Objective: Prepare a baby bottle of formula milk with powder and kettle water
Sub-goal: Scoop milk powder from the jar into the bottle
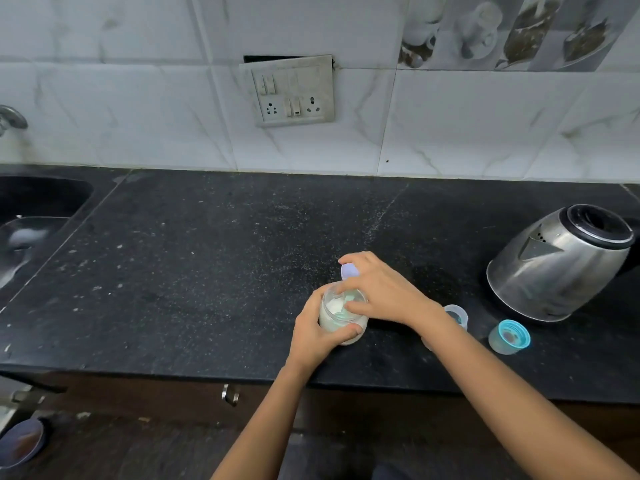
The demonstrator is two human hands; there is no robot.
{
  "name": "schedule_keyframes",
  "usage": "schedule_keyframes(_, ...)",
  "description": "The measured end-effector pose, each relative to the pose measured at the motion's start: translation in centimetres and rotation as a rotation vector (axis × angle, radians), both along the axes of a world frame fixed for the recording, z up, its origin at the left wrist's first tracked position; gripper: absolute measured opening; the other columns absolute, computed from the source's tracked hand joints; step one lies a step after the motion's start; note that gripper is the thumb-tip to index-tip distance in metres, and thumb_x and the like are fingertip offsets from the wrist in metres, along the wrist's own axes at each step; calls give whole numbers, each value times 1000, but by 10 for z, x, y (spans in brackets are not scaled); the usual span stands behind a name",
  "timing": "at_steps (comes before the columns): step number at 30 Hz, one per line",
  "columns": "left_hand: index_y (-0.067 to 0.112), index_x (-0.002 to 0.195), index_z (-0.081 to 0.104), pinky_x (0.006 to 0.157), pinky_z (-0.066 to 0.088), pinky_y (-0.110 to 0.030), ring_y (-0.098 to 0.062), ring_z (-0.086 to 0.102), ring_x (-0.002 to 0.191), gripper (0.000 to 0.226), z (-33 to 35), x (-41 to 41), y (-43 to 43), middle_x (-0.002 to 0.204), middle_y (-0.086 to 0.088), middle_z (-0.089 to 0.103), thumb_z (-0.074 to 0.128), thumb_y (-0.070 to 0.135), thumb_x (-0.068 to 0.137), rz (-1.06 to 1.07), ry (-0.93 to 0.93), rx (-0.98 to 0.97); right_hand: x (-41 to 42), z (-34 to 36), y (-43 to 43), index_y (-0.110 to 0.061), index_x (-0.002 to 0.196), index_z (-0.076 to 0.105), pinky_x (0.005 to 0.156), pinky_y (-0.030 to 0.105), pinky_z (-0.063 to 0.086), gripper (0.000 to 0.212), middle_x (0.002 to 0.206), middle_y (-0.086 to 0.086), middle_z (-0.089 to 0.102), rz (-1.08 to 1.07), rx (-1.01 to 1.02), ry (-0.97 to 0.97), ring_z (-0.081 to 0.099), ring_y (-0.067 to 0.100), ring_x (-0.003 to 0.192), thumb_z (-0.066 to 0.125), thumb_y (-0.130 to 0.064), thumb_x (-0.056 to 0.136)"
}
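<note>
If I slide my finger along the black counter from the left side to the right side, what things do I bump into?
Sink → jar of white powder, gripped by the left hand with the right hand reaching into it → small clear baby bottle → blue bottle cap → steel kettle.

Count: 1 steel kettle (pixel 559 263), 1 powder jar (pixel 341 318), 1 clear bottle (pixel 457 315), 1 blue-ringed bottle cap (pixel 509 337), 1 sink (pixel 34 216), 1 switchboard (pixel 292 91) with 2 sockets, 2 hands.

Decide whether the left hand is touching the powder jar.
Touching: the head view shows the left hand wrapped round the powder jar, thumb pressed on its side.
</note>
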State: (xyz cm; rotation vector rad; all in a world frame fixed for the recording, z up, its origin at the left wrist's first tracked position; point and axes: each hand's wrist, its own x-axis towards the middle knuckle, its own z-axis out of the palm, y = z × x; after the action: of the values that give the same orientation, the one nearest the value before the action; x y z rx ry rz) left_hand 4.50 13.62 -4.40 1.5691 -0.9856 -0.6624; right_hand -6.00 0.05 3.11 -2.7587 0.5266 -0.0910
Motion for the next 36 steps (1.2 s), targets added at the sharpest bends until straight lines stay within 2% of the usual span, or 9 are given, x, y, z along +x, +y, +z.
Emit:
schedule_keyframes(7, 34, 127, 51, 88, 46, -16, -6, 57, 113, 72, 1, -2, 1, 121, 15, 61, 87, 21, 66, 3, 20, -2, 25, 7, 11, -19, 98, 71, 85, 34, 38, 18, 125, 2, 50, -34, -430, 242, 43, 25, 111, 56, -17, 89)
schedule_keyframes(12, 38, 128, 49, 91, 46, -18, -4, 56, 115, 74, 1, -1, 2, 123, 17, 60, 87, 25, 65, 0, 6, 14, 25, 6, 17, -15, 70, 72, 62, 32, 40, 10, 88, 4, 62, -138, -511, 67, 56, 25, 82, 80, -10, 67)
schedule_keyframes(14, 39, 126, 49, 90, 47, -20, -3, 58, 112, 74, 0, -1, 2, 121, 17, 61, 88, 27, 64, 12, 3, 23, 26, 4, 24, -16, 87, 73, 72, 34, 42, 7, 97, 5, 60, -144, -498, 110, 54, 25, 93, 68, -14, 83)
schedule_keyframes(16, 41, 124, 49, 88, 48, -21, -2, 59, 109, 73, -1, -2, 2, 118, 17, 62, 88, 28, 64, 26, 8, 28, 28, 2, 34, -20, 103, 70, 78, 31, 39, 18, 105, 2, 59, -137, -462, 173, 50, 22, 103, 56, -18, 92)
schedule_keyframes(19, 43, 122, 50, 88, 50, -24, 0, 60, 108, 71, 0, -4, 2, 117, 18, 63, 88, 27, 63, 44, 25, 28, 33, 2, 46, -20, 103, 67, 65, 29, 32, 20, 96, 0, 60, -171, -372, 257, 55, 19, 99, 52, -13, 92)
schedule_keyframes(24, 45, 122, 50, 90, 49, -26, -2, 59, 109, 71, 1, -4, 2, 119, 18, 62, 87, 26, 65, 41, 22, 31, 30, 6, 46, -18, 68, 59, 48, 27, 26, 18, 61, -5, 45, -368, 82, 193, 45, 19, 63, 50, -14, 84)
schedule_keyframes(27, 45, 123, 49, 90, 51, -31, -4, 59, 108, 73, -2, -3, 2, 118, 16, 62, 86, 25, 64, 26, 18, 38, 22, 13, 39, -20, 56, 59, 53, 26, 41, 24, 55, -4, 54, -506, 334, 1, 54, 15, 59, 59, -17, 81)
schedule_keyframes(29, 44, 124, 48, 92, 51, -37, -6, 58, 109, 72, -5, -2, 2, 117, 15, 62, 86, 30, 64, 28, 13, 44, 19, 18, 36, -20, 67, 69, 67, 28, 53, 12, 61, -1, 68, -553, 455, -118, 65, 11, 64, 65, -17, 77)
schedule_keyframes(36, 55, 118, 46, 114, 27, -47, -6, 47, 122, 65, -5, -5, 1, 116, 27, 58, 80, 44, 64, 54, -37, 49, 19, 23, 39, -16, 77, 72, 70, 29, 56, 7, 61, -3, 69, -471, 514, -164, 62, 1, 57, 65, -15, 80)
